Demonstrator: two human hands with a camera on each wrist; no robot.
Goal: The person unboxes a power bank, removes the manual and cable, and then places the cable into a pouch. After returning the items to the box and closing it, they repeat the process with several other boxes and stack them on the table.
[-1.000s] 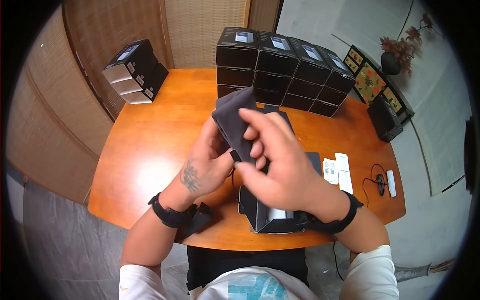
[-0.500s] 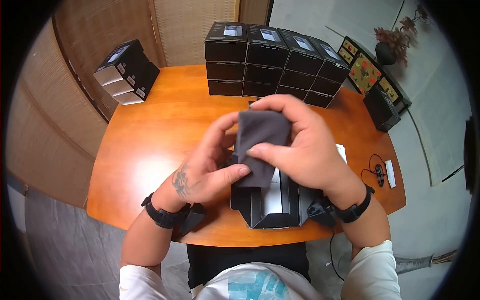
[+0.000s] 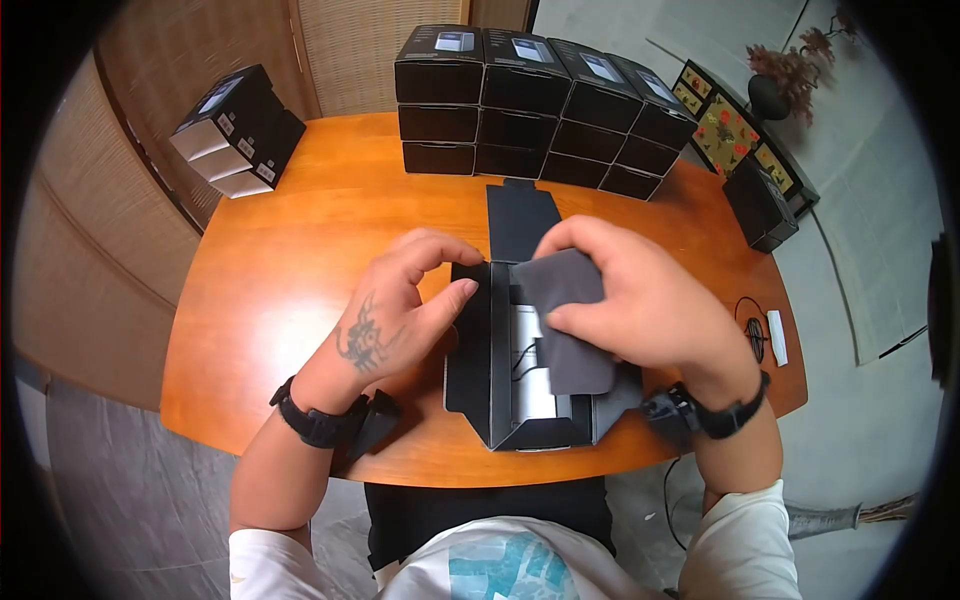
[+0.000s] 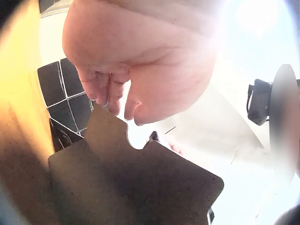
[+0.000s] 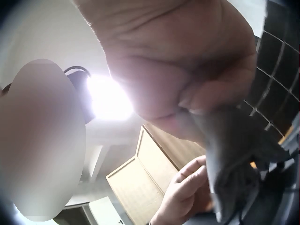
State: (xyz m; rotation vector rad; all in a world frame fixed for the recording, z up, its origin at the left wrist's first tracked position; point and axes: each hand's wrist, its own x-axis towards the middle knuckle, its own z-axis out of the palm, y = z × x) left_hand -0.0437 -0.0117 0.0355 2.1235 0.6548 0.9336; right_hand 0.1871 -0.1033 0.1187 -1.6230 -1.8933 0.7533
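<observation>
My right hand (image 3: 640,300) grips a dark grey cloth pouch (image 3: 575,350), thumb on top and fingers round its far side. The pouch hangs over the right part of an opened black box (image 3: 470,360) and covers some of its inside. In the right wrist view the soft grey pouch (image 5: 229,150) droops below the palm. Left of the box, my left hand (image 3: 395,310) holds nothing, its fingers loosely curved with tips close to the left flap. The left wrist view shows that notched flap (image 4: 136,178) just below the fingertips. Inside the box lie a white piece (image 3: 535,405) and a thin black cord (image 3: 522,362).
Black boxes (image 3: 480,95) stand stacked in several columns at the back, with a smaller stack (image 3: 245,130) at the far left. A coiled black cable (image 3: 755,338) and a narrow white carton (image 3: 777,338) lie at the right. Another black box (image 3: 760,205) stands at the back right.
Both hands held the grey pouch earlier. The left hand has let go and moved left and down to the flap; the right has lowered the pouch over the box, uncovering the box's left side.
</observation>
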